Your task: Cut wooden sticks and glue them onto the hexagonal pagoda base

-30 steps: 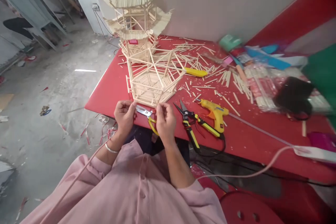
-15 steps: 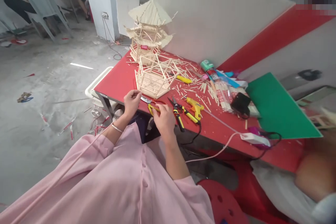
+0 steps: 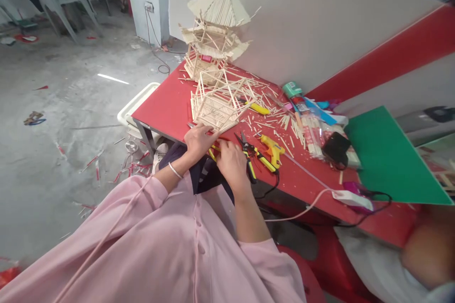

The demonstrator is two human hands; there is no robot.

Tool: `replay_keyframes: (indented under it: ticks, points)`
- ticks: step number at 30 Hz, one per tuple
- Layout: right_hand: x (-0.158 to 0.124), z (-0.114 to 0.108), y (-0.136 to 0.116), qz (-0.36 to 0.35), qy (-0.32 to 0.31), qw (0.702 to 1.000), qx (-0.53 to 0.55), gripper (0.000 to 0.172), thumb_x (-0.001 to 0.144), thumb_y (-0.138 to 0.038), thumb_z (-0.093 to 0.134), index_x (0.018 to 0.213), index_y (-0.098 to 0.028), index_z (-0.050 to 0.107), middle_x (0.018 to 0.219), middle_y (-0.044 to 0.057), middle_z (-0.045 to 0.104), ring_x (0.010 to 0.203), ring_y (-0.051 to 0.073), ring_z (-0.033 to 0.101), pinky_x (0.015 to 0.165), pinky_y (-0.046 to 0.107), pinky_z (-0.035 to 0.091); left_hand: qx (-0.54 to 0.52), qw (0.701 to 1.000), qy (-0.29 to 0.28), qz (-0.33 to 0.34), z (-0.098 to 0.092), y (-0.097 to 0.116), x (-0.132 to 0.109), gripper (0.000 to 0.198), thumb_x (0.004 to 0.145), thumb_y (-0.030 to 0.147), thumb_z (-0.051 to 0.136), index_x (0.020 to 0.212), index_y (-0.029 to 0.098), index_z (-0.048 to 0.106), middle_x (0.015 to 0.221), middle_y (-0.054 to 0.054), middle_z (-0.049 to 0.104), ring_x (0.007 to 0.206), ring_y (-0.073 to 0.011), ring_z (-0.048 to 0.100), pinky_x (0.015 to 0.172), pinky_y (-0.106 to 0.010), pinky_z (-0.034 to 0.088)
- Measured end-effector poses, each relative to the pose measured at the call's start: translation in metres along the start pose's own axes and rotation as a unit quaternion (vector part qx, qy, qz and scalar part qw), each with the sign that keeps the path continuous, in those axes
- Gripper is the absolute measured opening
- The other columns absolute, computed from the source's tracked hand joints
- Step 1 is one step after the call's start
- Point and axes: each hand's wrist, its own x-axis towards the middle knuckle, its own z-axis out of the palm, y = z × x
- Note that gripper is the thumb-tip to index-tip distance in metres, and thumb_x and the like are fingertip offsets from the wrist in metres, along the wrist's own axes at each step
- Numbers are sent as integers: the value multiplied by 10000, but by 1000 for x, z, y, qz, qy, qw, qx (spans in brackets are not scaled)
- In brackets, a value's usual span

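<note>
My left hand [image 3: 199, 143] lies over a pair of scissors at the table's front edge, its fingers pressed together and pointing right. Only the scissors' yellow handle [image 3: 213, 152] and a bit of blade show around it. Close beside it on the right, my right hand [image 3: 232, 163] curls its fingers by the handle. What either hand grips is hidden. Just beyond sits a hexagonal frame of thin wooden sticks [image 3: 215, 112]. Pruning shears [image 3: 250, 154] and a yellow glue gun [image 3: 273, 149] lie to the right of my right hand.
A tiered stick pagoda [image 3: 218, 7] stands at the back of the red table [image 3: 161, 102]. Loose sticks [image 3: 249, 87], a yellow cutter [image 3: 259, 108], bagged sticks [image 3: 313, 135] and a green board [image 3: 391, 161] lie farther right. A power strip [image 3: 351, 199] trails cables. Another person's arm [image 3: 428, 246] is at lower right.
My left hand has moved right from beside the scissors' blade to over the scissors, close to my right hand. The view has shifted, so the table scene sits farther right.
</note>
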Motion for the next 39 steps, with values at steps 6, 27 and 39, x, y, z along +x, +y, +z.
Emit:
replay_keyframes:
  ticks: [6, 27, 39]
  points:
    - [-1, 2, -1, -2, -4, 1000, -23, 248, 983, -224, 483, 1159, -158, 645, 1082, 136, 667, 1018, 254, 592, 810, 324, 388, -6, 1000, -10, -23, 10, 3, 4, 182, 882, 392, 683, 852, 275, 819, 797, 0, 743, 801, -169, 664, 658, -274, 385]
    - [-19, -13, -2, 16, -111, 994, 3, 409, 956, -262, 521, 1364, -226, 509, 1091, 103, 678, 957, 245, 686, 751, 299, 444, -96, 995, -10, -32, 4, -6, 3, 121, 809, 270, 678, 787, 237, 793, 681, 21, 655, 654, -131, 584, 609, -240, 389]
    - [-9, -11, 57, 169, 98, 977, 88, 363, 986, -339, 439, 1211, -211, 694, 1108, 119, 712, 1002, 255, 648, 850, 346, 474, -113, 993, -2, 18, 8, -12, 1, 141, 835, 262, 665, 764, 227, 782, 706, 10, 681, 654, -125, 601, 612, -235, 400]
